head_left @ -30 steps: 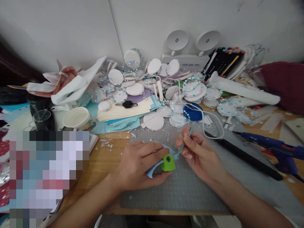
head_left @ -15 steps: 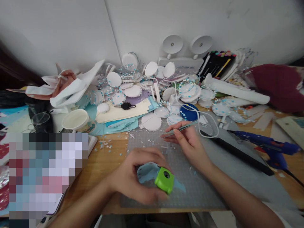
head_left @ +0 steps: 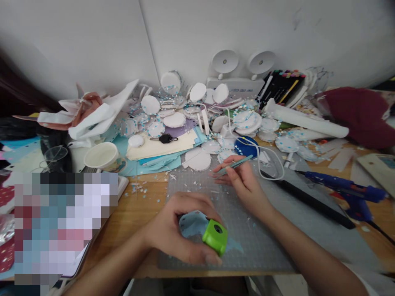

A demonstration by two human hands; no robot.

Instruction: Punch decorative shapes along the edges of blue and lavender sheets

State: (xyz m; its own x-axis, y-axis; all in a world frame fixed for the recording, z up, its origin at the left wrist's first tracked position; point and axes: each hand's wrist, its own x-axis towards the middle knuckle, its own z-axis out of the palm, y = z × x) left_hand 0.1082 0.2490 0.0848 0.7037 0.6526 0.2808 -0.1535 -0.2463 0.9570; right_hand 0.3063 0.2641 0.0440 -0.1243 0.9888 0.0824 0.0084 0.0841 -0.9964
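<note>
Head view: L hand [head_left: 168,228] clamped on a bright-green, boxy plastic punch [head_left: 215,238] w/ round dark spot on top, thumb on near side, fingers on far side. Curled light-blue paper sheet [head_left: 194,222] sits btwn palm & punch; pale-blue scrap [head_left: 235,246] shows just R of it, blurry. Punch is over the grey gridded cutting mat [head_left: 262,250], near front edge of the wooden desk [head_left: 138,207]; can't tell if it touches mat. R hand [head_left: 242,181], well apart from L & farther back, pinches a slim teal tweezers-like tool [head_left: 239,163] btwn thumb & fingers, slanting down-L. Round white discs [head_left: 198,159] piled behind, many w/ blue-dotted trim. Over R: long black rod [head_left: 314,203], then blue glue gun [head_left: 339,181]. Black key [head_left: 166,139] lies on cream paper sheets [head_left: 148,150]; white round tub [head_left: 101,155] farther L.
</note>
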